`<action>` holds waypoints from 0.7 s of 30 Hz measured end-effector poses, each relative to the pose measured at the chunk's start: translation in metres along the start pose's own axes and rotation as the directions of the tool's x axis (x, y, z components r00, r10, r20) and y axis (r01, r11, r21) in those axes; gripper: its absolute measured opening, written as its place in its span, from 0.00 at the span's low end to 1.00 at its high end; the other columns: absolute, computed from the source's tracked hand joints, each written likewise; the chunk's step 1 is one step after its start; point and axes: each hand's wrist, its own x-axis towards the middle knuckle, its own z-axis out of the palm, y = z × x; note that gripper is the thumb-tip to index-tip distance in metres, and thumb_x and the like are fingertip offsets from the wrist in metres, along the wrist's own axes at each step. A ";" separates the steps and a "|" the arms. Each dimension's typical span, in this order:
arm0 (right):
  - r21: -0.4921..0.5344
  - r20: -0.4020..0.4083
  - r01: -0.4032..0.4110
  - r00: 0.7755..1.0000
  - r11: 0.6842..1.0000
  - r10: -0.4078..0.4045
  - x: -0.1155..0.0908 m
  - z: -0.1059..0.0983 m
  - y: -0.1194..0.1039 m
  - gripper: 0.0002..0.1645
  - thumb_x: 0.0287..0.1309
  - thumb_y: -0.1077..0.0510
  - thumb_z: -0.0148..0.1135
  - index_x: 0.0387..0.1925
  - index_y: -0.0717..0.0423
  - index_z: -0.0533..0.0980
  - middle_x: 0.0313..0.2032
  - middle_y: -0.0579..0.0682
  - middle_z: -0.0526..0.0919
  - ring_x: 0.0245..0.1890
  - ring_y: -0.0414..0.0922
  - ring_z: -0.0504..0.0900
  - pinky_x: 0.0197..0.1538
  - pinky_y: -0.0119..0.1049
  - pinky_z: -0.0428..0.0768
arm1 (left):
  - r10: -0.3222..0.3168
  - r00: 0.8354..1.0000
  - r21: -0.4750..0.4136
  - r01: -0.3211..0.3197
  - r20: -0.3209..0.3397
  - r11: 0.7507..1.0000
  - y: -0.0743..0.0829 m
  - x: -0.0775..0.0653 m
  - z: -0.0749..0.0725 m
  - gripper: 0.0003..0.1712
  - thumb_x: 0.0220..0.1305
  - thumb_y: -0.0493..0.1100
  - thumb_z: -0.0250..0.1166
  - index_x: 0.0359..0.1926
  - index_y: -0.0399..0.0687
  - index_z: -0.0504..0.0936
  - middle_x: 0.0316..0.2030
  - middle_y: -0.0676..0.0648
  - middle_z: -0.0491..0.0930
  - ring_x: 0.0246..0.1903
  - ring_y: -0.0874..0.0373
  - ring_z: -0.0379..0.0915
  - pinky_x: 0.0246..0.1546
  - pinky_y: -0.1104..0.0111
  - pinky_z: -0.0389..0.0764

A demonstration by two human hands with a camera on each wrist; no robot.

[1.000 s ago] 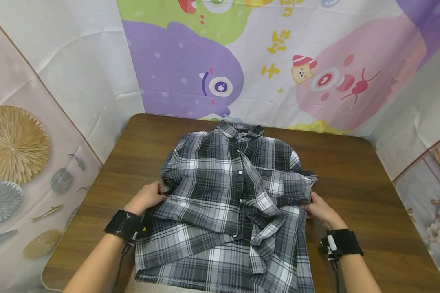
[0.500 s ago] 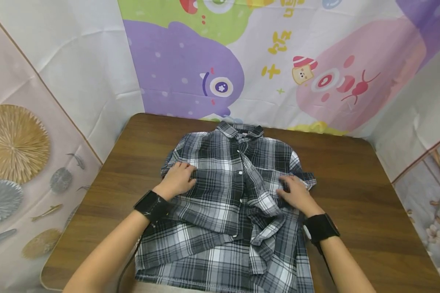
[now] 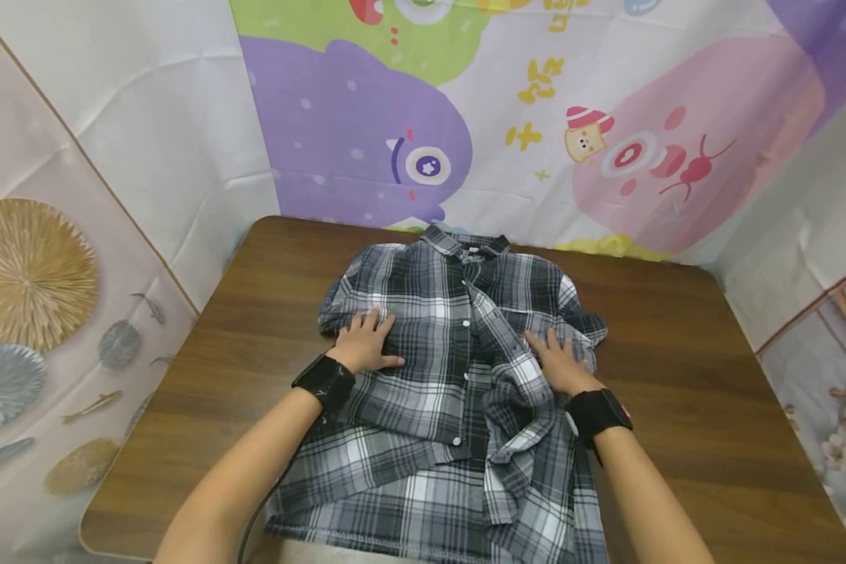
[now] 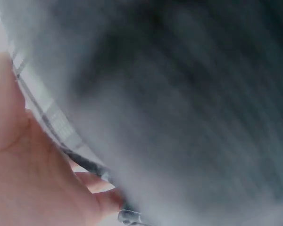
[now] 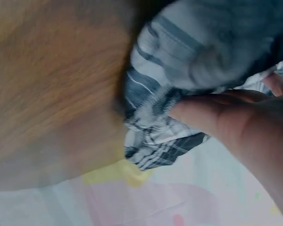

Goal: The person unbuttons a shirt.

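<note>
A black, grey and white plaid shirt lies front up, its collar toward the far edge of the table. Part of its button front is folded and rumpled to the right of the middle. My left hand presses flat on the shirt's left side with the fingers spread. On the right side, my right hand rests on the cloth near a sleeve, fingers extended. Blurred plaid cloth fills most of the left wrist view beside the left hand. In the right wrist view, the right hand touches the bunched sleeve.
The brown wooden table extends on both sides of the shirt. A cartoon-printed cloth hangs behind its far edge. Patterned hangings stand at left and right. A black band and a cable sit on the left wrist.
Both hands have let go of the shirt's sides and moved inward and up onto its front, where they now lie with fingers extended. The shirt has shifted slightly.
</note>
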 end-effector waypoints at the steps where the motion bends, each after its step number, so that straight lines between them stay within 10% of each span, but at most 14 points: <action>1: 0.004 0.001 0.003 1.000 1.000 -0.003 0.002 -0.001 0.002 0.34 0.69 0.68 0.33 0.72 0.52 0.42 0.69 0.70 0.30 0.65 0.75 0.29 0.55 0.78 0.39 | 0.001 1.000 -0.004 -0.001 0.002 1.000 -0.001 0.002 0.001 0.49 0.58 0.65 0.59 0.72 0.49 0.50 0.72 0.38 0.43 0.69 0.35 0.42 0.61 0.41 0.57; 8: 0.061 -0.052 0.057 0.997 0.997 -0.054 0.007 -0.003 0.014 0.35 0.65 0.68 0.39 0.72 0.55 0.46 0.69 0.70 0.33 0.66 0.73 0.29 0.56 0.77 0.36 | 0.025 1.000 -0.061 -0.025 -0.011 0.998 -0.004 0.011 0.005 0.47 0.60 0.61 0.59 0.72 0.49 0.50 0.72 0.38 0.43 0.69 0.34 0.40 0.62 0.40 0.55; 13: 0.121 -0.221 0.220 0.957 0.968 -0.189 -0.015 -0.001 0.025 0.30 0.60 0.62 0.52 0.63 0.68 0.62 0.65 0.74 0.55 0.65 0.71 0.52 0.62 0.66 0.55 | 0.095 0.984 -0.086 -0.109 -0.153 0.990 0.001 -0.010 0.011 0.42 0.60 0.57 0.62 0.69 0.45 0.57 0.69 0.35 0.50 0.67 0.33 0.46 0.61 0.40 0.57; 18: 0.183 -0.326 0.241 0.930 0.953 -0.172 -0.050 0.002 0.023 0.24 0.68 0.57 0.47 0.59 0.69 0.66 0.57 0.70 0.70 0.57 0.65 0.69 0.56 0.57 0.68 | 0.258 0.906 -0.059 -0.293 -0.335 0.954 0.021 -0.058 0.020 0.25 0.57 0.51 0.66 0.51 0.42 0.74 0.51 0.39 0.69 0.49 0.42 0.66 0.48 0.53 0.71; 21: 0.209 -0.414 0.195 0.905 0.958 -0.094 -0.070 0.012 0.012 0.22 0.69 0.55 0.46 0.54 0.70 0.68 0.51 0.69 0.72 0.50 0.61 0.73 0.51 0.53 0.72 | 0.398 0.855 -0.027 -0.430 -0.332 0.902 0.035 -0.084 0.031 0.13 0.53 0.49 0.69 0.33 0.48 0.76 0.33 0.49 0.69 0.32 0.56 0.64 0.33 0.67 0.69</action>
